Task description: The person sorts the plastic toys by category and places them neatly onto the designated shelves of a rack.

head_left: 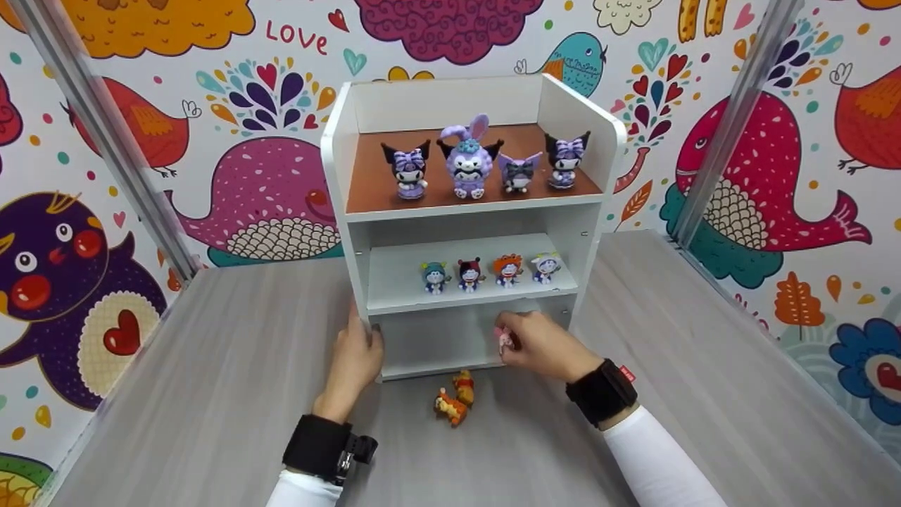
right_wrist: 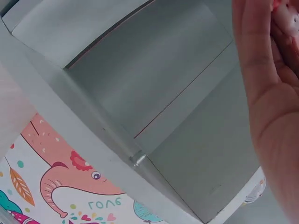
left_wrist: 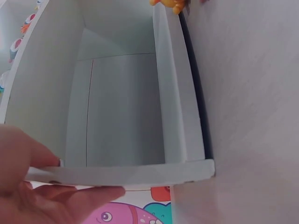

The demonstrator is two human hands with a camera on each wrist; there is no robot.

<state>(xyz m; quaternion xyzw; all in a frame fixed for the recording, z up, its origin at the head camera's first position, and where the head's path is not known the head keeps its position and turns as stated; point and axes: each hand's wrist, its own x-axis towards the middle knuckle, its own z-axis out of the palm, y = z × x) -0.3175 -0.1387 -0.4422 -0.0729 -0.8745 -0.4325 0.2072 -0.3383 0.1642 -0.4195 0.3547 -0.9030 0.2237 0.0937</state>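
Observation:
A small white shelf unit (head_left: 469, 304) stands on the table, its lowest compartment bare. My left hand (head_left: 354, 352) grips the unit's left side panel (left_wrist: 121, 174), thumb on the inside and fingers along the outside. In front of the lowest compartment, at its right part, my right hand (head_left: 542, 345) pinches a small pink figurine (head_left: 503, 338) between thumb and fingers. That figurine (right_wrist: 286, 19) shows only partly in the right wrist view, at the upper right corner. Two figurines, an orange tiger (head_left: 450, 407) and a yellow bear in red (head_left: 464, 388), lie on the table before the unit.
On the brown top shelf (head_left: 436, 205) stand several purple and black figurines (head_left: 469, 165). The middle shelf (head_left: 394, 299) bears a row of small figurines in coloured hats (head_left: 470, 275). Patterned walls (head_left: 267, 190) enclose the grey table (head_left: 246, 394) at the back and sides.

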